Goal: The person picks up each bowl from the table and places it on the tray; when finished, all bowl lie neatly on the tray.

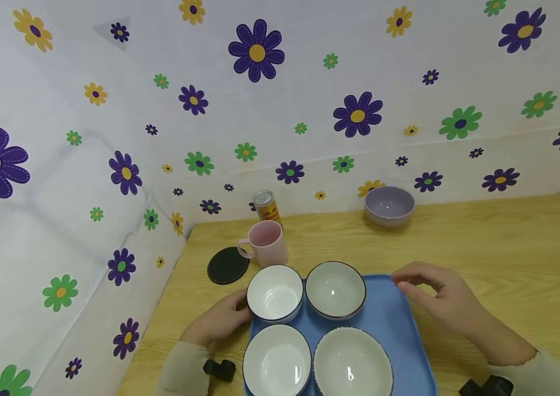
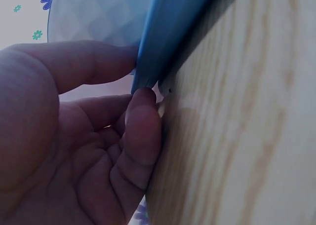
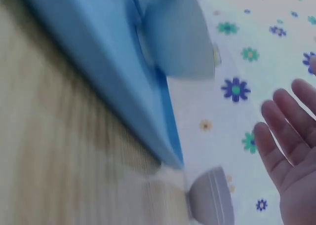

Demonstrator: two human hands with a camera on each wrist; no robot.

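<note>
A blue tray lies on the wooden table. On it stand several bowls: a white bowl at the back left, a grey-white dark-rimmed bowl at the back right, a white bowl at the front left and a rough-rimmed white bowl at the front right. My left hand pinches the tray's left edge, thumb above and fingers below, as the left wrist view shows. Beside the tray's far right corner, my right hand hovers apart from it, holding nothing; in the right wrist view its fingers are extended.
Behind the tray stand a pink mug and a drink can. A black round coaster lies left of the mug. Farther right, a purple bowl sits near the flower-patterned wall covering.
</note>
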